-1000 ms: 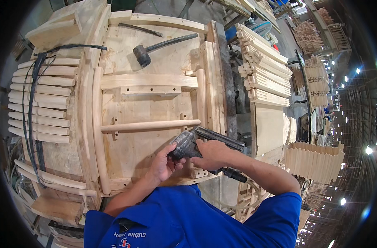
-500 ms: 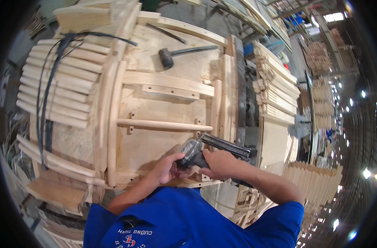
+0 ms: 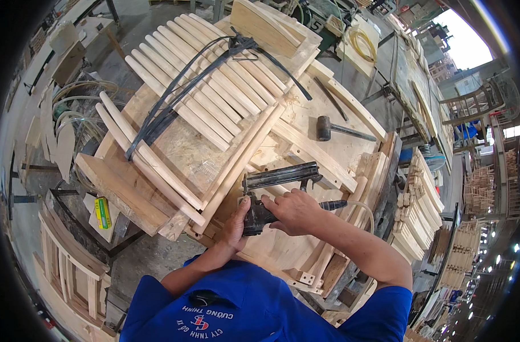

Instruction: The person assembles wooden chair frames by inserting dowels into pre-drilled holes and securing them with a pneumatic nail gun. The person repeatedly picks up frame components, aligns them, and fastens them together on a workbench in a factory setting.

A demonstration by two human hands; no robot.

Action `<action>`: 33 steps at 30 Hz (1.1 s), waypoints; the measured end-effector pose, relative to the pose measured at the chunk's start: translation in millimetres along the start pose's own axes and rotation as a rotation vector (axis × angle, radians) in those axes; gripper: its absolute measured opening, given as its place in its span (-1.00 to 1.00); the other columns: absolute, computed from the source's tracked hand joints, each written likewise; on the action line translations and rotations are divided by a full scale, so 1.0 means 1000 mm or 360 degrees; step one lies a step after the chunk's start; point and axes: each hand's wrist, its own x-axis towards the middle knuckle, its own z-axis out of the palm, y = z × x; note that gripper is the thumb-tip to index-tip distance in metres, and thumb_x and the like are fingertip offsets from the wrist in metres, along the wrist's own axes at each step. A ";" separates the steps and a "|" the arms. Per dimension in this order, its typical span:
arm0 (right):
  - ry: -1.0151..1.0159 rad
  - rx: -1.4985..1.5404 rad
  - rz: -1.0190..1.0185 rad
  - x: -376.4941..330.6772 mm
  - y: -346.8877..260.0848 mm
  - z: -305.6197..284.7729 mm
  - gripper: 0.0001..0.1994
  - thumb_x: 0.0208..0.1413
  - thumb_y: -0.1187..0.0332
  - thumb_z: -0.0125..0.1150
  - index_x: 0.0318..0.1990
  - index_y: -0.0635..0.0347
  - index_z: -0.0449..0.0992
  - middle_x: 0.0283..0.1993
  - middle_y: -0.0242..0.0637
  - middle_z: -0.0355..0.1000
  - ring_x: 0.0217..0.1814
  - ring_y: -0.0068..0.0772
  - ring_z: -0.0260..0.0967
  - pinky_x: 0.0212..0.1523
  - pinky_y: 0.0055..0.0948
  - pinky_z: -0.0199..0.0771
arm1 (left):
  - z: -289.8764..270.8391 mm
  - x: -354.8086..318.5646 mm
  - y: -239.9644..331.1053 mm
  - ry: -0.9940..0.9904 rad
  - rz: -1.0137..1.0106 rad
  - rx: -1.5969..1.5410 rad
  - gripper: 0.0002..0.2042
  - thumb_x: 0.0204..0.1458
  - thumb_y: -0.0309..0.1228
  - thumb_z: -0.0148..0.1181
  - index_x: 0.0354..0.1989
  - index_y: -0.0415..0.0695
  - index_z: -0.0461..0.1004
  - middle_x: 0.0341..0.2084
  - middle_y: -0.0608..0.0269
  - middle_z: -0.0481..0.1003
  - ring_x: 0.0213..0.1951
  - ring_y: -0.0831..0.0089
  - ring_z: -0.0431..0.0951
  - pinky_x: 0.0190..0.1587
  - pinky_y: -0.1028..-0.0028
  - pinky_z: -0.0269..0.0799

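A dark pneumatic nail gun (image 3: pixel 280 176) is held between both hands above the workbench, its long magazine lying across the far side. My right hand (image 3: pixel 295 212) wraps round its handle. My left hand (image 3: pixel 235 227) grips the end of the body, thumb on top. A pale air hose (image 3: pixel 366 208) runs from the handle end, past my right forearm. Beneath the tool lies a light wooden frame (image 3: pixel 318 161), partly hidden by the gun and my arms.
Beyond the gun lie a black mallet (image 3: pixel 324 129) and a dark flat bar (image 3: pixel 332 99). Left of the frame are rounded wooden slats (image 3: pixel 197 85) with black straps (image 3: pixel 166 102) across them. A yellow-green box (image 3: pixel 103 213) sits lower left; stacked wooden parts (image 3: pixel 418 205) stand at right.
The view has turned leftward, bringing more of the slats and floor into sight. The nail gun has turned in my hands, its magazine now pointing to the upper right. Both hands keep hold.
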 end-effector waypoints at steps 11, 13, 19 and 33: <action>-0.0201 -0.0016 -0.0103 0.023 0.023 -0.021 -0.43 0.10 0.07 0.53 0.10 0.21 0.42 -0.32 -0.08 0.63 -0.20 0.14 0.65 -0.13 0.02 0.58 | 0.016 0.011 0.007 -0.0223 0.0141 -0.0092 -0.54 0.40 0.17 0.11 0.08 0.02 0.53 -0.20 0.33 0.65 -0.27 0.46 0.67 -0.25 0.35 0.62; -0.0324 -0.0073 -0.0108 0.027 0.025 -0.028 -0.45 0.11 0.07 0.52 0.08 0.21 0.42 -0.32 -0.08 0.64 -0.19 0.13 0.66 -0.15 0.03 0.59 | 0.020 0.012 0.005 -0.0219 0.0122 -0.0153 -0.54 0.41 0.17 0.10 0.06 0.01 0.53 -0.21 0.33 0.65 -0.28 0.48 0.65 -0.26 0.38 0.60; -0.0074 0.0105 0.0027 0.007 -0.006 -0.018 -0.44 0.22 0.00 0.43 0.14 0.22 0.39 -0.31 -0.05 0.61 -0.20 0.17 0.64 -0.14 0.05 0.60 | -0.005 0.002 0.018 0.0089 0.0103 0.0246 -0.51 0.45 0.13 0.04 0.16 -0.06 0.51 -0.16 0.26 0.65 -0.18 0.39 0.67 -0.13 0.36 0.61; 0.1194 0.1013 0.2165 -0.298 -0.087 0.097 -0.55 0.21 0.07 0.48 0.00 0.26 0.52 -0.24 0.15 0.62 -0.13 0.33 0.61 -0.14 0.03 0.59 | -0.003 -0.044 0.063 -0.0045 0.1258 0.3261 -0.47 0.05 -0.44 0.47 0.20 -0.33 0.48 0.40 -0.24 0.29 0.53 -0.20 0.15 0.57 0.02 0.12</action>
